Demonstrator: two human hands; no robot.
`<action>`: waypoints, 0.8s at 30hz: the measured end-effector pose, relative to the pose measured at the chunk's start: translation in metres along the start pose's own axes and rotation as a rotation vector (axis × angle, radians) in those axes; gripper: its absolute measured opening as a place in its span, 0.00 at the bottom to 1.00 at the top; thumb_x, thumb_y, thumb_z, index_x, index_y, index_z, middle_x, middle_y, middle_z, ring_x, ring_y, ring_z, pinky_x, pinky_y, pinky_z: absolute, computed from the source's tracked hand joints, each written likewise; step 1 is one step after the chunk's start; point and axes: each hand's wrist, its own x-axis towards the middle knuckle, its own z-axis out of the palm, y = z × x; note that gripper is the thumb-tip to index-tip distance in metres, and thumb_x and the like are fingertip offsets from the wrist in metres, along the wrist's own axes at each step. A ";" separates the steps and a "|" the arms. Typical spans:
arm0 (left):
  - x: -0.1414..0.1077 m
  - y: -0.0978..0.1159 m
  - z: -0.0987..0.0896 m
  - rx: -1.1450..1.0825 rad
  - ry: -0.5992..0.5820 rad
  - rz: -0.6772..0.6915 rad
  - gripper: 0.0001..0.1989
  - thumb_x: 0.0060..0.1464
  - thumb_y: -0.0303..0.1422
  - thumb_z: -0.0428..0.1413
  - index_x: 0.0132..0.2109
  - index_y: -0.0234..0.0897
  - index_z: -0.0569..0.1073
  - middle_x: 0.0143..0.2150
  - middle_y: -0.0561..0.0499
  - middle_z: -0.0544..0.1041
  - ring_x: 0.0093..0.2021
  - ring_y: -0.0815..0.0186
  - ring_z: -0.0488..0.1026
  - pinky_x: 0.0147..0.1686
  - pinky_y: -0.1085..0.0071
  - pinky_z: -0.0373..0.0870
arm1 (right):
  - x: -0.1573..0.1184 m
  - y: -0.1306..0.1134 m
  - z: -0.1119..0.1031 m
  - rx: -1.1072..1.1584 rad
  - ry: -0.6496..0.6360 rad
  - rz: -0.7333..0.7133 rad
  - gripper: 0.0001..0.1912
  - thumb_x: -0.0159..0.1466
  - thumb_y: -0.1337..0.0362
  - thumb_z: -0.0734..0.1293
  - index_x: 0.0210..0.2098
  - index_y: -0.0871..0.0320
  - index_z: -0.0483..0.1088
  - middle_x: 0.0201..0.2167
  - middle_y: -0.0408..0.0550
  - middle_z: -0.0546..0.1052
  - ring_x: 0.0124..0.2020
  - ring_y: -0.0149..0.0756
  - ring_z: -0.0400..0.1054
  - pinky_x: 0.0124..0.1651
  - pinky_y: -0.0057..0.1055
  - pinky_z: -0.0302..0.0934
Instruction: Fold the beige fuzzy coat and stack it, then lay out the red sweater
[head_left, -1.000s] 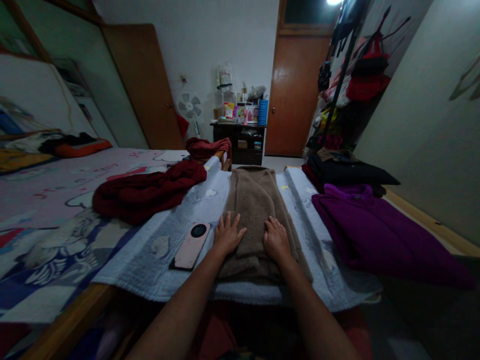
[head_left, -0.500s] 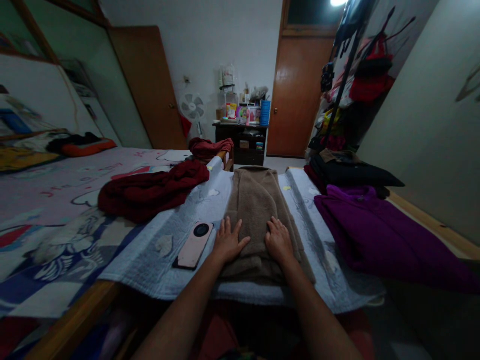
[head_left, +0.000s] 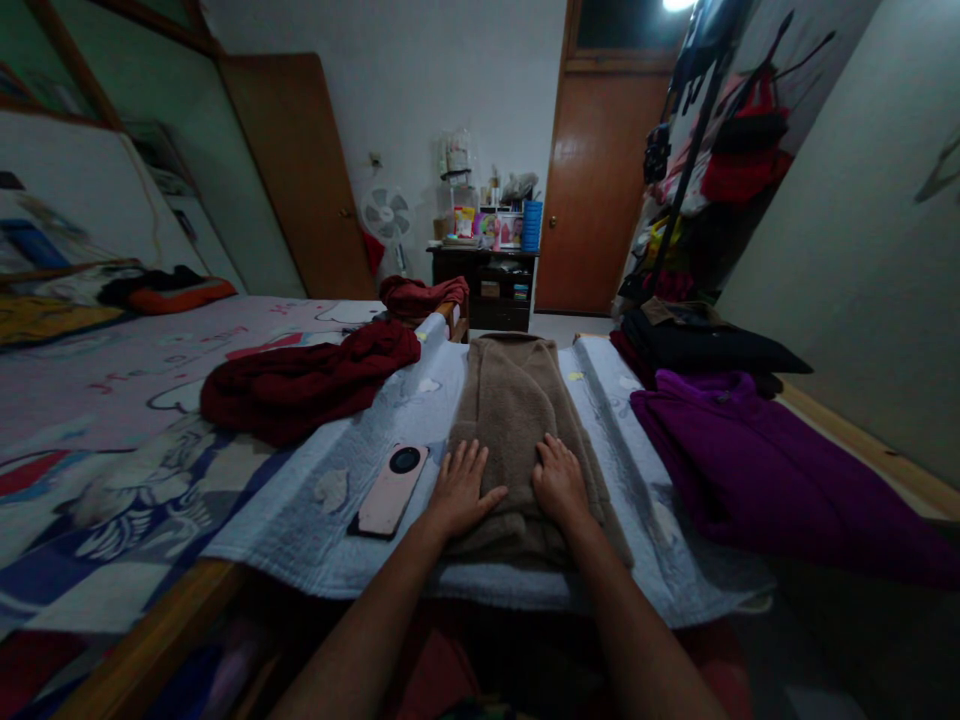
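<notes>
A brown fleecy garment (head_left: 510, 400), folded into a long narrow shape, lies on the light blue cloth (head_left: 337, 560) in front of me. My left hand (head_left: 463, 492) rests flat on its left side, fingers spread and thumb pointing inward. On the right side, my right hand (head_left: 559, 482) lies on the fabric with the fingers slightly bent and nothing gripped. Left of my left hand is a pink phone (head_left: 388, 492), its round black camera facing up.
A dark red garment (head_left: 307, 385) is heaped at the left, partly on the bed (head_left: 187, 340). To the right are a folded purple garment (head_left: 765, 470) and a pile of dark clothes (head_left: 697, 340). A fan (head_left: 388, 215) stands at the back.
My left hand has shifted slightly to the right and nearer to me on the brown garment. My right hand stays in nearly the same place.
</notes>
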 end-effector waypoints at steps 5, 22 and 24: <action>-0.002 0.001 -0.001 -0.020 -0.034 0.002 0.42 0.56 0.61 0.44 0.70 0.44 0.52 0.73 0.43 0.45 0.72 0.45 0.35 0.66 0.47 0.41 | 0.001 0.001 0.003 -0.018 -0.008 0.004 0.25 0.64 0.68 0.56 0.60 0.63 0.65 0.67 0.53 0.60 0.67 0.42 0.51 0.67 0.37 0.42; 0.033 0.050 -0.025 -0.074 0.138 -0.133 0.15 0.63 0.31 0.45 0.52 0.39 0.71 0.69 0.45 0.59 0.69 0.56 0.53 0.65 0.52 0.51 | 0.001 0.000 0.000 0.007 -0.026 0.015 0.27 0.64 0.65 0.57 0.61 0.64 0.64 0.67 0.54 0.59 0.68 0.43 0.50 0.68 0.38 0.41; 0.037 0.055 -0.017 -0.109 0.172 -0.077 0.17 0.62 0.28 0.44 0.54 0.39 0.70 0.70 0.48 0.57 0.69 0.60 0.51 0.66 0.56 0.50 | 0.000 -0.001 -0.001 0.014 -0.028 0.017 0.27 0.64 0.65 0.57 0.61 0.64 0.64 0.67 0.54 0.59 0.68 0.43 0.50 0.68 0.38 0.40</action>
